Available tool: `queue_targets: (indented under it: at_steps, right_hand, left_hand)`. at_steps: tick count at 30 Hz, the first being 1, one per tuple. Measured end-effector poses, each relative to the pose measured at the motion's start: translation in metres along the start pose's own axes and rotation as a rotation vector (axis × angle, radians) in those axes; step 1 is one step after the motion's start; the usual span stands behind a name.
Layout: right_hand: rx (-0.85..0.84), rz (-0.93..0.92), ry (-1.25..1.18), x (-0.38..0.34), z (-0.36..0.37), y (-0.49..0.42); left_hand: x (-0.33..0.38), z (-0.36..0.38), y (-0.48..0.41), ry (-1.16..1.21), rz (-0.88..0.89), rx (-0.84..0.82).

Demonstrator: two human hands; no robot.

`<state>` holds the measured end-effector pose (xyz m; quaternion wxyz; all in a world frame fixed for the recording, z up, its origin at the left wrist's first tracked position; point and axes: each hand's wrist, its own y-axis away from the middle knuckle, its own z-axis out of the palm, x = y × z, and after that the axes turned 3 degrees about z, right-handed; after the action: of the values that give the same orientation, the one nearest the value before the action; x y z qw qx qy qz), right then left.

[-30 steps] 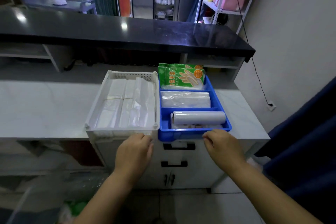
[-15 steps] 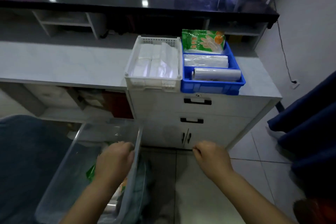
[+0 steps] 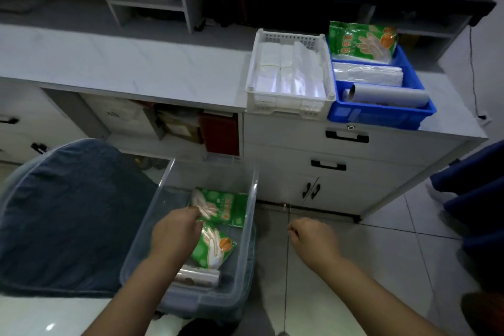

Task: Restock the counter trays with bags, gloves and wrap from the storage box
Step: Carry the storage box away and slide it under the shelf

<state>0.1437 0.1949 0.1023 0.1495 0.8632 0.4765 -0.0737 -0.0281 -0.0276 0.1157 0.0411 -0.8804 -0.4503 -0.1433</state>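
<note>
Glove packet (image 3: 222, 207) lies at the far end of the storage box (image 3: 215, 174), with a second packet (image 3: 215, 248) just nearer. Light, limp, slick film, so I'd pinch a corner. My left hand (image 3: 177, 232) sits at its left edge; fingers hidden, can't tell the grip. Right hand (image 3: 311, 237) is loosely curled, empty.
</note>
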Motion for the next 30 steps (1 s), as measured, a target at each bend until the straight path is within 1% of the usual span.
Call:
queue_targets:
  at_steps: [3, 7, 10, 12, 14, 16, 18, 21, 24, 26, 30]
  right_hand:
    - [-0.062, 0.088, -0.013, -0.029, 0.029, -0.019]
    - [-0.195, 0.334, -0.044, -0.066, 0.077, -0.042]
    - [-0.296, 0.493, -0.06, -0.089, 0.108, -0.057]
    - [-0.326, 0.59, -0.136, -0.104, 0.124, -0.065]
    - [-0.288, 0.695, -0.26, -0.116, 0.138, -0.07]
    - [-0.186, 0.792, -0.352, -0.121, 0.147, -0.074]
    - [-0.151, 0.828, -0.429, -0.12, 0.154, -0.077]
    - [-0.232, 0.91, -0.563, -0.119, 0.161, -0.079]
    - [-0.269, 0.944, -0.632, -0.114, 0.167, -0.074]
    - [-0.233, 0.962, -0.64, -0.106, 0.166, -0.065]
    - [-0.15, 1.007, -0.614, -0.079, 0.154, -0.031]
  left_hand:
    - [-0.053, 0.002, -0.017, 0.028, -0.042, -0.061]
    - [-0.126, 0.015, -0.049, 0.097, -0.12, -0.218]
    - [-0.173, 0.028, -0.07, 0.139, -0.121, -0.308]
    - [-0.195, 0.036, -0.082, 0.169, -0.124, -0.334]
    - [-0.212, 0.046, -0.093, 0.18, -0.13, -0.346]
    - [-0.22, 0.055, -0.103, 0.198, -0.174, -0.407]
    - [-0.222, 0.063, -0.11, 0.248, -0.22, -0.495]
    - [-0.222, 0.072, -0.116, 0.288, -0.266, -0.559]
    - [-0.219, 0.074, -0.122, 0.229, -0.297, -0.587]
    - [-0.21, 0.073, -0.125, 0.2, -0.279, -0.588]
    - [-0.171, 0.073, -0.123, 0.215, -0.18, -0.559]
